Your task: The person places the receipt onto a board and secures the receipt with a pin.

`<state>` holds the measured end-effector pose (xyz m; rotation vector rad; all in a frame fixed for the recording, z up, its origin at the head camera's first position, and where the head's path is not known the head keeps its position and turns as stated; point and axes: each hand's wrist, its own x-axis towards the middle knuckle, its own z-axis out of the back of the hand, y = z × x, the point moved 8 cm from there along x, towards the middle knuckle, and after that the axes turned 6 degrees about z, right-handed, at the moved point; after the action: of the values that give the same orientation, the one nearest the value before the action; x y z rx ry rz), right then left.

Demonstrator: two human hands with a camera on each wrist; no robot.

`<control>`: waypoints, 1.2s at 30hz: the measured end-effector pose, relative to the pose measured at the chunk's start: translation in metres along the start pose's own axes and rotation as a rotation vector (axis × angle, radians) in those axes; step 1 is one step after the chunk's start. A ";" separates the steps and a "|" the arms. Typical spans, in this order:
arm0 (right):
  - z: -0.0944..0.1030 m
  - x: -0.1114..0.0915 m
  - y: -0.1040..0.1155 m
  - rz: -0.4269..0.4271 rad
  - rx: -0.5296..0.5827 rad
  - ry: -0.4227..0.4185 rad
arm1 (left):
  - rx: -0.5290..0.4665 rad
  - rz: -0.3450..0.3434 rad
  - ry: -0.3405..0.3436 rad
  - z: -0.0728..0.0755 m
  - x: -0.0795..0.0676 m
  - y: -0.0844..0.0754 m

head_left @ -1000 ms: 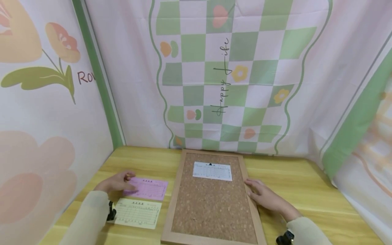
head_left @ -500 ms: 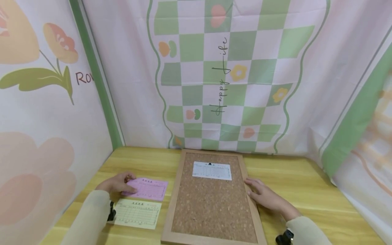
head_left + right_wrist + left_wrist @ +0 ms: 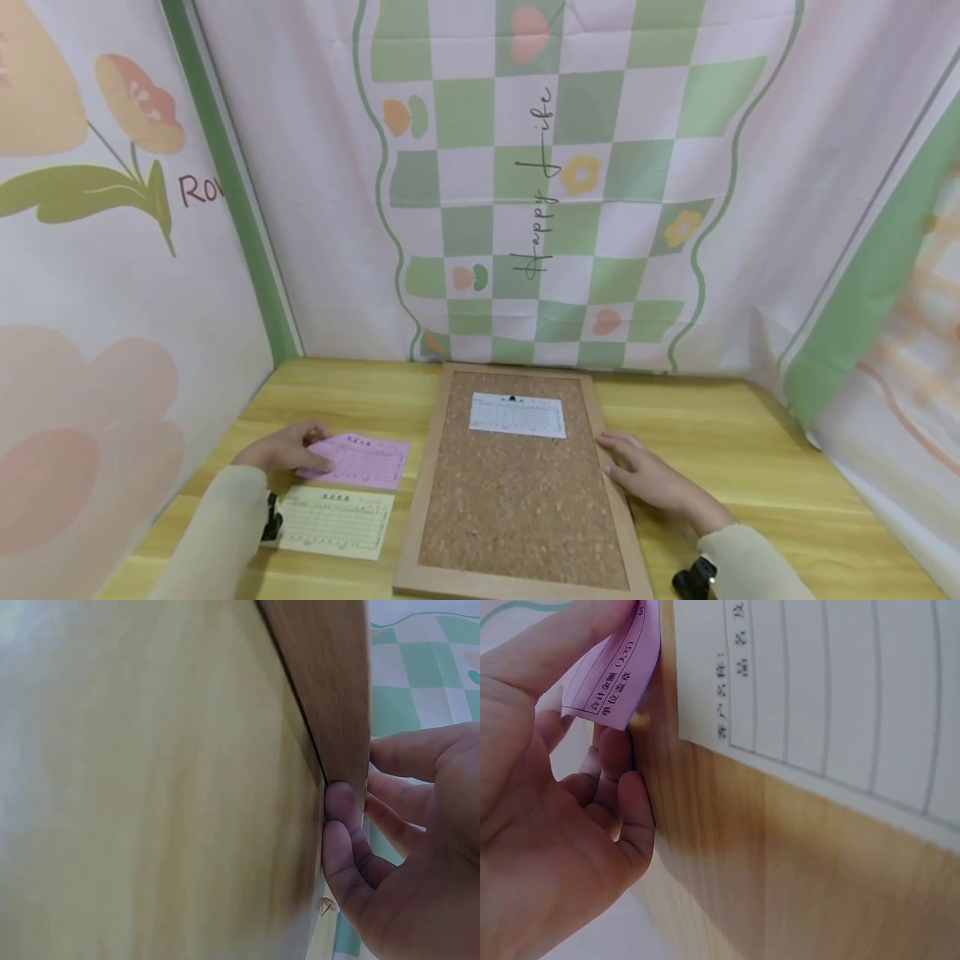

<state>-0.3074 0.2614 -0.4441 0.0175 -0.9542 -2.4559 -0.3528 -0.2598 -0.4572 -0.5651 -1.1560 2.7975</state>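
My left hand [image 3: 288,447] pinches the left end of a pink printed form [image 3: 367,462]. In the left wrist view the thumb lies over the pink paper [image 3: 619,682], whose corner is bent up off the table, with the other fingers curled beneath. Just nearer me lies a pale yellow form [image 3: 337,523], flat on the table. My right hand [image 3: 656,479] holds the right edge of a wood-framed cork board [image 3: 517,508]. Seen from the right wrist, curled fingertips [image 3: 339,844] press the frame's side [image 3: 330,697] while other fingers reach its face.
A white form [image 3: 517,417] hangs near the board's top, with a small black pin or clip [image 3: 512,398] at its upper edge. Behind the wooden table [image 3: 720,442] stands a checkered fabric curtain [image 3: 517,208]; flowered cloth [image 3: 127,333] closes the left side.
My left thumb and fingers have closed on the pink form, and its left end has bent upward. My right hand has stayed on the board's edge.
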 end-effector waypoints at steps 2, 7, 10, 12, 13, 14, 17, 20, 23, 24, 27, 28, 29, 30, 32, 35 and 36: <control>0.000 0.000 -0.001 -0.004 0.003 -0.002 | -0.004 -0.005 0.008 0.000 0.000 -0.001; 0.002 0.002 -0.001 -0.006 -0.004 0.008 | -0.027 0.010 0.009 0.001 -0.001 -0.003; 0.003 0.003 -0.001 -0.002 -0.009 0.014 | -0.020 0.018 -0.004 0.003 0.000 -0.003; 0.003 0.003 -0.002 -0.008 -0.005 0.015 | -0.013 0.019 -0.012 0.004 0.000 -0.004; 0.004 0.004 -0.002 -0.006 -0.007 0.015 | -0.011 0.020 -0.014 0.005 0.000 -0.003; 0.004 0.004 -0.002 -0.005 -0.008 0.016 | -0.003 0.015 -0.011 0.005 0.000 -0.004; 0.004 0.004 -0.002 -0.004 -0.007 0.016 | 0.007 0.019 -0.007 0.006 0.000 -0.004; 0.003 0.004 -0.003 -0.011 -0.003 0.020 | 0.020 0.023 -0.002 0.005 0.001 -0.003; 0.003 0.004 -0.004 -0.022 0.000 0.029 | 0.004 0.042 0.000 0.005 0.003 0.000; 0.003 0.004 -0.004 -0.024 0.000 0.032 | 0.007 0.040 0.003 0.005 0.004 0.001; 0.003 0.003 -0.004 -0.025 0.001 0.033 | -0.018 0.070 0.001 0.007 0.010 0.011; 0.003 0.003 -0.003 -0.023 -0.003 0.033 | -0.019 0.072 0.001 0.008 0.013 0.014; 0.003 0.003 -0.003 -0.020 -0.004 0.030 | -0.028 0.074 -0.001 0.008 0.015 0.018; 0.003 0.003 -0.002 -0.013 -0.009 0.030 | -0.038 0.078 -0.004 0.009 0.018 0.022; 0.002 0.002 0.000 -0.008 -0.013 0.026 | -0.049 0.070 -0.007 0.010 0.021 0.028; 0.001 0.001 0.002 -0.005 -0.013 0.026 | -0.068 0.080 -0.005 0.009 0.020 0.031; 0.001 0.001 0.002 -0.004 -0.013 0.026 | -0.056 0.081 -0.004 0.009 0.019 0.030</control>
<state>-0.3071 0.2605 -0.4419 0.0470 -0.9281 -2.4597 -0.3712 -0.2834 -0.4776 -0.6252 -1.2439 2.8417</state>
